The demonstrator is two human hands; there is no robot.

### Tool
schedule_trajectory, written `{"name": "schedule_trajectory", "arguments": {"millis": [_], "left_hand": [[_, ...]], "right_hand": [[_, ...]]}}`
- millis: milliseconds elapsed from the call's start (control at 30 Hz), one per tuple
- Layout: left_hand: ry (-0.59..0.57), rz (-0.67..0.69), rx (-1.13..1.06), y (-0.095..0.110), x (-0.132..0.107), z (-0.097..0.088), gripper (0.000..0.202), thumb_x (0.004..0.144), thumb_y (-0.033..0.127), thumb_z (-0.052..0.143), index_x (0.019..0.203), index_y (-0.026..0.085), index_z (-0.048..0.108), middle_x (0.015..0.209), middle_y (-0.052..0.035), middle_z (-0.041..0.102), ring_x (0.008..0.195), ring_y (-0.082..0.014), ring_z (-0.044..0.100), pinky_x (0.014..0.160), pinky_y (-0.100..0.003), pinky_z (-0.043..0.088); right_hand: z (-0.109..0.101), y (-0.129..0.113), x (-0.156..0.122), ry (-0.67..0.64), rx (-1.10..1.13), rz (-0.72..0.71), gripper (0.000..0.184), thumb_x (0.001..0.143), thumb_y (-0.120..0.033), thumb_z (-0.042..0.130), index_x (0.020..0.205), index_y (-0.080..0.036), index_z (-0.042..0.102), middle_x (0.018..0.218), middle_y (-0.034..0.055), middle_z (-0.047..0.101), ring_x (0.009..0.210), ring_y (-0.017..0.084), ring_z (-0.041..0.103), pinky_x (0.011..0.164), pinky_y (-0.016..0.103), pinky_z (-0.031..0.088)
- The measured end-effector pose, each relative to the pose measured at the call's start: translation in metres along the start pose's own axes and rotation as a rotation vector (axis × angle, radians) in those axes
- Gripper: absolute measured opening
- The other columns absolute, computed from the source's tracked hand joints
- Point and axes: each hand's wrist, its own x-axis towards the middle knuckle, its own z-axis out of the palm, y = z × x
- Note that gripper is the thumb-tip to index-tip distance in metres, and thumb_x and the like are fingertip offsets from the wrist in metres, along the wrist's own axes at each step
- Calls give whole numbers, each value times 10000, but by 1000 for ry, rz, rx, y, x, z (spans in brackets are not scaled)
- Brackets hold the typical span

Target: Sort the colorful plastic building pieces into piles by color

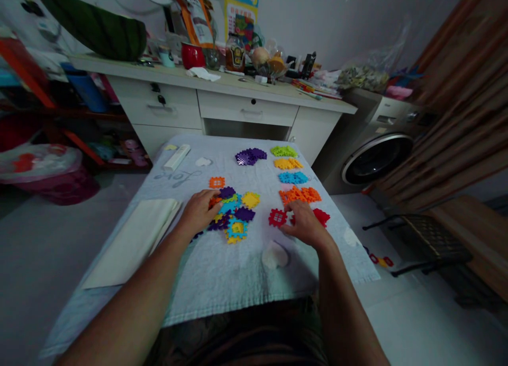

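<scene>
My left hand [199, 212] is at the left side of a mixed pile of toothed plastic building tiles, fingers curled around an orange tile [215, 201]. In that pile lie blue tiles [230, 204], a purple tile [245, 214] and a yellow tile [251, 199]. A separate orange square tile [216, 182] lies just beyond my left hand. My right hand [305, 224] has its thumb and fingers at the edge of a red square tile [277, 218]. Beneath and beside this hand are more red tiles [321, 217], partly hidden by it.
Beyond my right hand run colour groups: orange [300, 195], blue [292, 177], yellow [288, 164], green [283, 151]. Purple tiles [251, 156] lie at the far middle. A folded cloth [129, 241] and a white box [177, 157] lie left. A washing machine [371, 138] stands right.
</scene>
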Motion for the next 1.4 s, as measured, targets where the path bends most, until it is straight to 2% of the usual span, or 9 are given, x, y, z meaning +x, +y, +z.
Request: {"name": "schedule_trajectory", "arguments": {"millis": [233, 400, 533, 667, 767, 1000, 1133, 1233, 1400], "left_hand": [[-13, 5, 1, 2, 0, -3, 403, 846, 405, 474, 1150, 182, 615, 1166, -103, 659, 1089, -269, 604, 986, -425, 453], [-18, -5, 9, 1, 0, -2, 408, 848, 411, 475, 1151, 177, 613, 1176, -110, 657, 1095, -267, 602, 987, -421, 452], [-17, 1, 0, 0, 1, -1, 406, 846, 409, 483, 1159, 184, 613, 1185, -105, 660, 1102, -264, 598, 998, -425, 447], [-10, 3, -4, 1, 0, -2, 413, 849, 422, 476, 1158, 185, 613, 1192, -105, 658, 1105, -269, 599, 1000, -427, 450], [-8, 1, -2, 0, 0, -1, 417, 851, 430, 461, 1145, 175, 614, 1175, -112, 659, 1105, -271, 599, 999, -429, 451], [-2, -5, -16, 0, 0, -1, 420, 852, 432, 463, 1144, 171, 615, 1171, -115, 657, 1108, -272, 599, 1000, -432, 449], [-12, -4, -3, -1, 0, 0, 408, 855, 422, 465, 1157, 189, 609, 1188, -100, 655, 1122, -258, 594, 1010, -416, 444], [-10, -1, 3, -2, 1, 1, 399, 848, 408, 477, 1162, 197, 607, 1203, -94, 654, 1131, -258, 590, 1013, -416, 440], [13, 7, -1, -2, 0, 2, 399, 849, 402, 481, 1156, 183, 612, 1183, -102, 659, 1110, -266, 599, 1001, -426, 445]], "right_hand": [[-33, 49, -29, 51, -149, 199, 324, 710, -325, 730, 979, -177, 627, 1019, 98, 631, 986, 264, 558, 883, 376, 382], [-36, 69, -41, 1, -131, 258, 379, 703, -325, 738, 1039, -179, 640, 1097, 114, 639, 1036, 270, 563, 933, 404, 382], [-36, 73, -40, 60, -114, 229, 394, 727, -344, 720, 1087, -202, 644, 1168, 109, 637, 1095, 276, 561, 984, 431, 375], [-31, 68, -32, 81, -102, 208, 354, 828, -367, 624, 1144, -210, 645, 1256, 117, 621, 1191, 283, 535, 1037, 467, 351], [-22, 62, -28, 62, -106, 236, 398, 828, -414, 639, 1165, -203, 648, 1297, 130, 605, 1228, 292, 517, 1042, 460, 354], [-17, 64, -29, 22, -69, 280, 300, 837, -405, 629, 1061, -210, 675, 1130, 87, 679, 1003, 227, 609, 895, 356, 434], [-22, 59, -24, 73, -88, 283, 350, 831, -417, 638, 1100, -194, 661, 1183, 111, 658, 1079, 255, 595, 950, 397, 422], [-19, 39, -12, 102, -60, 206, 355, 845, -389, 638, 1134, -183, 645, 1234, 129, 635, 1171, 274, 559, 1019, 436, 393], [-1, -19, 25, -20, 54, -53, 322, 868, -268, 627, 1175, -170, 629, 1217, 120, 640, 1148, 231, 572, 1009, 387, 416]]}}
